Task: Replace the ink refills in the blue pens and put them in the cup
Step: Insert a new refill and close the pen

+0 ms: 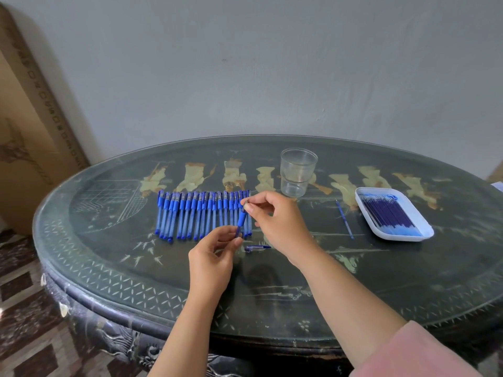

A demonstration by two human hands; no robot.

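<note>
My left hand (211,254) grips the lower barrel of a blue pen (241,220) held upright and tilted above the table. My right hand (275,221) pinches the pen's metal tip end at the top. Behind the hands lies a row of several capped blue pens (196,213). A loose pen cap (257,248) lies on the table just under my right wrist. A single refill (344,219) lies to the right. A white tray (424,232) holds several blue refills (386,213). The clear plastic cup (298,171) stands behind, with nothing in it.
The round dark table (109,281) has a raised ornate rim and painted figures. A grey wall is right behind it. A cardboard box (30,131) leans at the left, with patterned floor below.
</note>
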